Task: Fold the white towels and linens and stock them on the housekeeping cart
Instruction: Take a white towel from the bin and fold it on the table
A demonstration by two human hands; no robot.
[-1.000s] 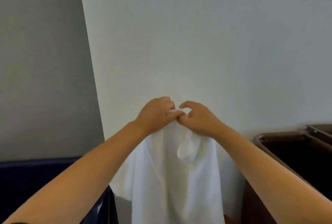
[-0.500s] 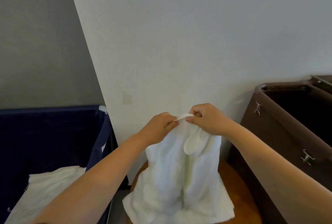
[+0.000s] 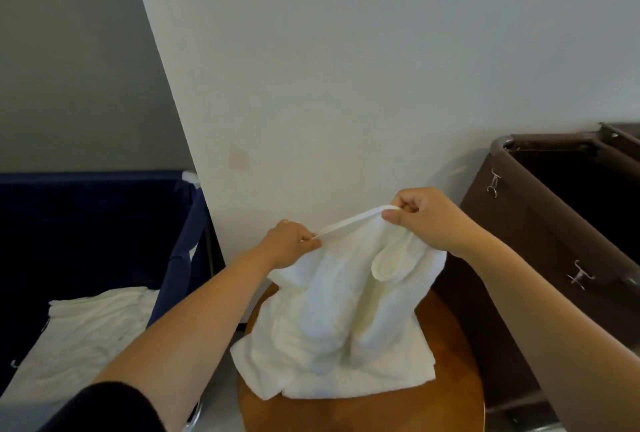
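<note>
The white towel (image 3: 339,327) hung soft and limp, its lower half slumped on the round wooden desk (image 3: 446,393); the left hand (image 3: 289,244) and right hand (image 3: 426,220) each pinched its top hem, taut between them; such light, floppy cloth seemed best held at the corners.

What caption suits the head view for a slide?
Left hand and right hand pinch the white towel by its top edge, lower part resting on the wooden table.

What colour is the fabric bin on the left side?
The fabric bin is navy blue; the head view shows it.
</note>
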